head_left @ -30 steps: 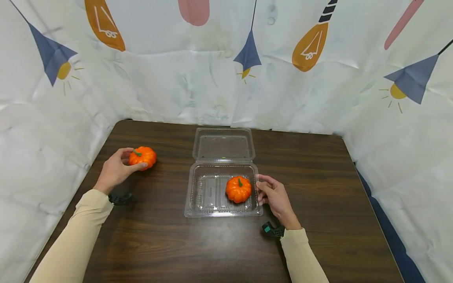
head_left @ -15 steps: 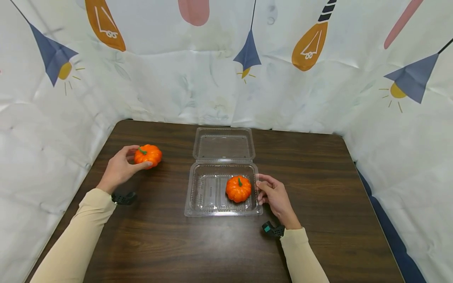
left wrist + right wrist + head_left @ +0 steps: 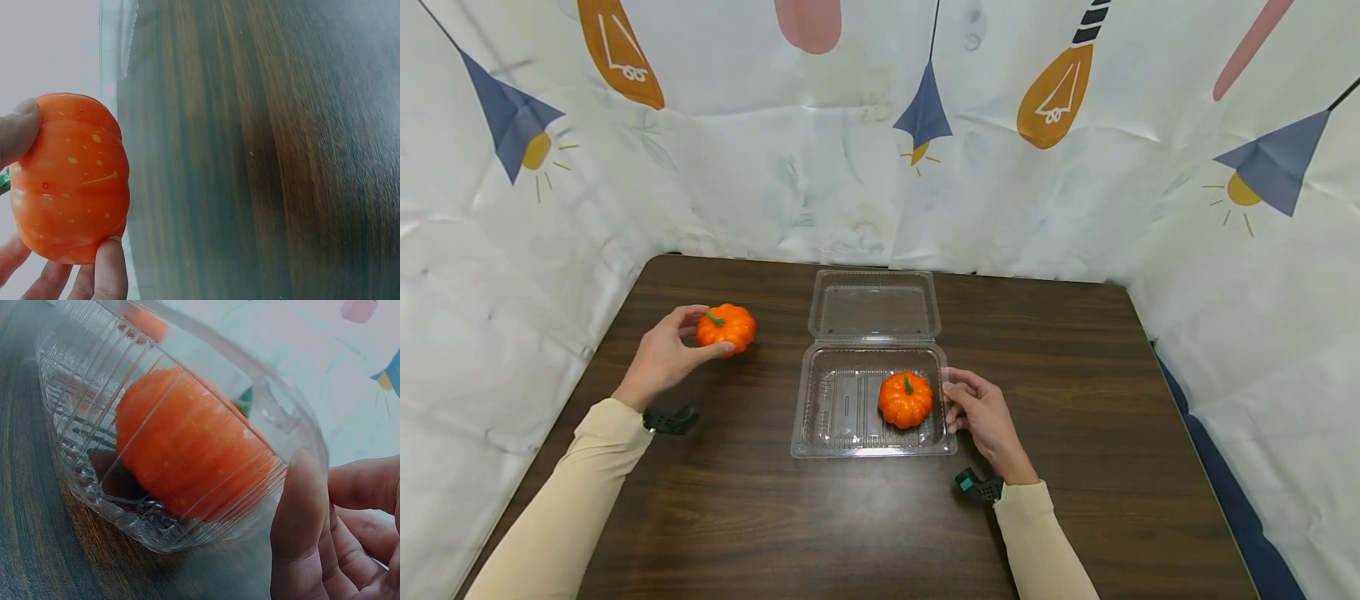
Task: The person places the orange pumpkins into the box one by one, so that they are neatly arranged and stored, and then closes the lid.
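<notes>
My left hand [image 3: 661,354] grips a small orange toy pumpkin [image 3: 730,327] with a green stem, thumb on the near side and fingers on the far side. In the left wrist view the pumpkin [image 3: 72,181] looks lifted off the table. A clear plastic clamshell container [image 3: 842,450] stands unfolded mid-table, its lid [image 3: 875,304] laid back. Inside its right part sits a second orange pumpkin [image 3: 906,400]. My right hand [image 3: 987,417] pinches the container's right rim; the right wrist view shows that pumpkin [image 3: 187,444] through the clear wall.
The dark wood-grain table [image 3: 865,533] carries all of this. A white cloth [image 3: 737,183] with printed lamps and bulbs hangs behind the table and along both sides. Each wrist wears a black strap [image 3: 670,420].
My left hand has carried its pumpkin to the right and slightly away from me, towards the container. My right hand and the container have stayed in place.
</notes>
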{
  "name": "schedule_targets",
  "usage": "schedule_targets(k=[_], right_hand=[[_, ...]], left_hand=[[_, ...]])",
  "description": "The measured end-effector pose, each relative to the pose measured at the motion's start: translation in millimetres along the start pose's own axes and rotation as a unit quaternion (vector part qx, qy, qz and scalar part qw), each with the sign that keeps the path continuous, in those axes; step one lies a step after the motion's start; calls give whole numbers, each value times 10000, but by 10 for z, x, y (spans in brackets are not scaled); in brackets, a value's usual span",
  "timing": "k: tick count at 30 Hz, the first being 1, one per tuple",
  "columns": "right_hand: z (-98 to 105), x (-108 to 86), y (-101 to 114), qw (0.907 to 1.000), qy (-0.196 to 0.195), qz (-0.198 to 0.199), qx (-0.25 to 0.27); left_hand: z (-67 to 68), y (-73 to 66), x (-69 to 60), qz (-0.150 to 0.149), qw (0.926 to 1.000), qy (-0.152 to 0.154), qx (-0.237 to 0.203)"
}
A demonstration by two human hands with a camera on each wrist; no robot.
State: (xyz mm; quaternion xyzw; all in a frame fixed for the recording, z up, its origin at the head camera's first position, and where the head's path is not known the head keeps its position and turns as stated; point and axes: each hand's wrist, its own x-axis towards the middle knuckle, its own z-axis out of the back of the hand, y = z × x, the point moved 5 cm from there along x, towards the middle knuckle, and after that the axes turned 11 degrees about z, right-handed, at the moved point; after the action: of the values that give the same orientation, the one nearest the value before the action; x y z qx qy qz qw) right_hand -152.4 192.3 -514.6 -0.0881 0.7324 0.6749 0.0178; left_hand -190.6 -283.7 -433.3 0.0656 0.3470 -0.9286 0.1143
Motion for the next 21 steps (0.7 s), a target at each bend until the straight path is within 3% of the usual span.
schedule_targets(k=[21], right_hand=[[6, 14, -20, 10000, 16, 8, 34]], left_hand=[[-83, -430, -166, -533, 9982, 286, -2]])
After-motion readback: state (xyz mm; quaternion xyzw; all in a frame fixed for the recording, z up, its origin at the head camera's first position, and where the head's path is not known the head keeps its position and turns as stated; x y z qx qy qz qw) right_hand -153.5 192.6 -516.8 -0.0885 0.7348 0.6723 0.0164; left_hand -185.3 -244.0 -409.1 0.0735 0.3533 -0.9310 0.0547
